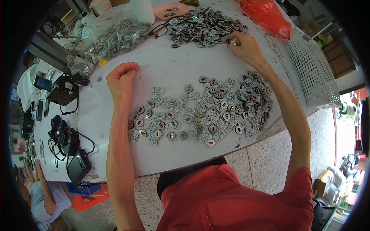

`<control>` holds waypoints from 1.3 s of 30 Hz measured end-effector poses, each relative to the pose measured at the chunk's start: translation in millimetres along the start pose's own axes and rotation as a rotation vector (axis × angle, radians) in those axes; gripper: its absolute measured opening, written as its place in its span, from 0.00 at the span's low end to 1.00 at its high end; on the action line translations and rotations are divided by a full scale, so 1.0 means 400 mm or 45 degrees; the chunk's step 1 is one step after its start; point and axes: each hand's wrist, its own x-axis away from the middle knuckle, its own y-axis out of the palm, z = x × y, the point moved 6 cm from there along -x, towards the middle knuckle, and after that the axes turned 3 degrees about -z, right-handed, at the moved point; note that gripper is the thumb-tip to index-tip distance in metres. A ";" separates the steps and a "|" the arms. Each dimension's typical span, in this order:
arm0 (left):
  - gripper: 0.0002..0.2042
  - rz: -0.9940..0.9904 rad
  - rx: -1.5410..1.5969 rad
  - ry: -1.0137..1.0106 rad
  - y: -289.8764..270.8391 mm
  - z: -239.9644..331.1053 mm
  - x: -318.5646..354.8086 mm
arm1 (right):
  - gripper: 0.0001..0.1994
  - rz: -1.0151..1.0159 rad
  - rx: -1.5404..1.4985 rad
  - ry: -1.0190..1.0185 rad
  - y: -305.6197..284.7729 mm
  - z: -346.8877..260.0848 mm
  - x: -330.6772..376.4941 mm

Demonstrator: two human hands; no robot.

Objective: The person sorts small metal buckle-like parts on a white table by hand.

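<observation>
I watch the right hand [246, 47] pinch a small part [230, 41] beside the heap [204, 27], likely piled for reach; the left hand [121, 75] curls closed (contents unclear).

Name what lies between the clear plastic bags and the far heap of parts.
Dark-framed eyeglasses lie there, beside the heap, in the head view.

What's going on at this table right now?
A person in a red shirt has the right hand at the right edge of a heap of small metal parts; whether the fingers grip one is unclear. The left hand is curled over the white table, its contents hidden. Nearer the person lies a looser spread of parts, densest at its right. Clear plastic bags sit at far left.
</observation>
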 end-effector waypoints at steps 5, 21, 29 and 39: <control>0.09 -0.012 -0.018 -0.004 0.001 -0.003 -0.001 | 0.15 -0.247 -0.298 0.076 -0.031 -0.032 0.081; 0.08 -0.006 -0.019 -0.020 0.004 0.000 0.002 | 0.14 0.014 0.041 -0.126 0.054 0.069 -0.030; 0.08 0.016 -0.026 -0.026 -0.005 0.000 0.002 | 0.13 0.010 -0.075 0.049 0.018 0.081 -0.036; 0.08 0.008 -0.019 -0.027 -0.004 -0.002 0.003 | 0.17 -0.191 0.196 0.015 0.022 0.030 0.014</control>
